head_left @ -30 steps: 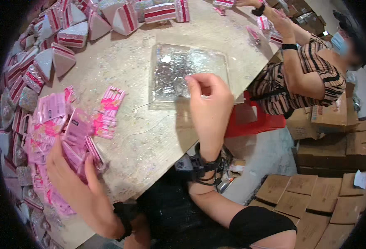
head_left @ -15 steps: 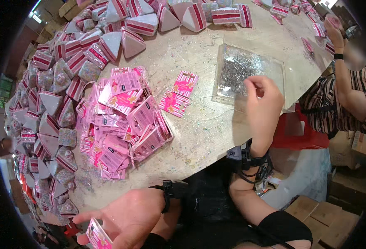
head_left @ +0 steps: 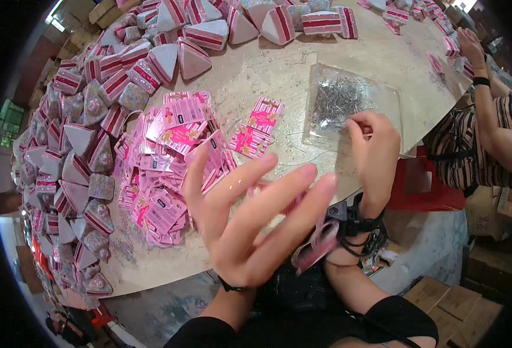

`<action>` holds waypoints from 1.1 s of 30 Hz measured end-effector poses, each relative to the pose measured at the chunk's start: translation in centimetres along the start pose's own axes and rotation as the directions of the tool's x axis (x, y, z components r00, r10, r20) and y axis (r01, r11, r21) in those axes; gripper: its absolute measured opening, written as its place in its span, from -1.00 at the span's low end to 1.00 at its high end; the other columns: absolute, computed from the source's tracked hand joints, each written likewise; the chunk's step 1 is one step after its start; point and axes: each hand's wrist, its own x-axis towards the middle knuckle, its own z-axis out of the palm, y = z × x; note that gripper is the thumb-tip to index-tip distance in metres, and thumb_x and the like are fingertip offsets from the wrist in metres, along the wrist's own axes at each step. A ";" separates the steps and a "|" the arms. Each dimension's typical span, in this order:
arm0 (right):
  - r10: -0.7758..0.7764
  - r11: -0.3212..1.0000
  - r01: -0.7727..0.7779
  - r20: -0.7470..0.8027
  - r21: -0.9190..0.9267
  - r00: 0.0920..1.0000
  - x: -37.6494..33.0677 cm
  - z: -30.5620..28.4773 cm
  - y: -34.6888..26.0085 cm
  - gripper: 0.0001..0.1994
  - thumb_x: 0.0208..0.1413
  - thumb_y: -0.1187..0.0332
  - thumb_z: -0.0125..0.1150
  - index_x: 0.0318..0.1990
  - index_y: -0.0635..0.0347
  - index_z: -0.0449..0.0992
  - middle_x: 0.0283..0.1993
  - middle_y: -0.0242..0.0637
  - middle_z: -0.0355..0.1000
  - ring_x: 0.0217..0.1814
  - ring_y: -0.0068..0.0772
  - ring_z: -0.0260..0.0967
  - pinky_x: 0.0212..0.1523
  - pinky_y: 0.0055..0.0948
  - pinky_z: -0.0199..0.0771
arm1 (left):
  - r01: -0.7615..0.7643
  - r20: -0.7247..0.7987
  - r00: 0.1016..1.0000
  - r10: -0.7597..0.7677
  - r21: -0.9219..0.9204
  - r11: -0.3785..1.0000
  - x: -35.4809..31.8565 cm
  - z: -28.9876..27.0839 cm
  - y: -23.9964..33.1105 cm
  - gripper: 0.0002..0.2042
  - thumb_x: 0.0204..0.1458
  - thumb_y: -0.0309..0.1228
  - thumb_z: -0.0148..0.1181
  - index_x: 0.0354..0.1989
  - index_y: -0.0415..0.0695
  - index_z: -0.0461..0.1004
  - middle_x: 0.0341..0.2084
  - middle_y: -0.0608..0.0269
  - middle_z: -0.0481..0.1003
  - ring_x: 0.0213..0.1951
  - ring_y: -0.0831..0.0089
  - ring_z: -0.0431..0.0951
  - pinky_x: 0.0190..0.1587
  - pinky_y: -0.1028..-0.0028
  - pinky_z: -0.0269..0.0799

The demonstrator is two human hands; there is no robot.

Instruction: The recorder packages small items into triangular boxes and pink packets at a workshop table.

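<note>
My left hand (head_left: 256, 223) is raised over the near edge of the table, its fingers spread and stretched toward the right. Just below its fingertips, beside my right wrist, shows a pink card tag (head_left: 317, 249) with a pale loop. Whether the hidden thumb touches that tag I cannot tell. My right hand (head_left: 377, 145) has its thumb and forefinger pinched together over the near right part of a clear plastic tray (head_left: 388, 116). Small silvery metal pins (head_left: 338, 98) lie heaped in the tray. Anything within the pinch is too small to make out.
A pile of pink tags (head_left: 169, 156) covers the table's middle left, with two striped tags (head_left: 264, 115) beside it. Glittery cake-slice-shaped pieces (head_left: 82, 142) crowd the left and far edges. Another person (head_left: 494, 127) works at the right, near a red stool (head_left: 410, 185) and cardboard boxes (head_left: 436, 298).
My left hand has swung up and right from the lower left, fingers now spread. The tag that was at its fingers is not seen there now. My right hand stays at the tray, still pinched.
</note>
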 end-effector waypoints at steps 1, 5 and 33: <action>-0.002 1.000 0.002 0.007 0.006 1.000 0.1 0.0 -0.3 -0.91 -0.03 0.47 0.27 -0.37 0.29 0.54 -0.35 -0.06 0.45 -0.34 -0.13 0.46 -0.31 -0.32 0.44 | 0.003 0.003 1.000 -0.003 0.008 1.000 0.2 0.0 -0.1 -0.58 -0.27 -0.27 0.44 -0.15 -0.08 0.56 -0.24 0.24 0.52 -0.12 0.23 0.50 0.13 0.07 0.31; -0.013 0.988 0.034 -0.142 0.148 0.990 0.4 0.1 -0.2 -0.90 0.03 0.46 0.27 -0.31 0.29 0.57 -0.34 -0.23 0.46 -0.35 -0.42 0.45 -0.31 -0.50 0.42 | 0.243 0.391 0.896 -0.211 -0.033 0.970 -0.4 1.6 -0.7 -0.45 -0.25 -0.40 0.34 0.06 -0.08 0.46 -0.14 0.32 0.45 -0.08 0.28 0.42 0.10 0.14 0.23; -0.462 0.526 0.405 -0.149 0.748 0.874 -0.5 -0.6 -2.1 -0.89 0.18 0.51 0.12 -0.22 0.40 0.48 -0.22 -0.11 0.42 -0.23 -0.42 0.43 -0.21 -0.56 0.44 | 0.484 0.021 0.867 -0.499 -0.277 0.830 -0.7 2.7 0.2 -0.46 0.03 -0.16 0.22 0.11 -0.28 0.34 -0.34 0.10 0.45 -0.39 0.33 0.46 -0.34 0.41 0.34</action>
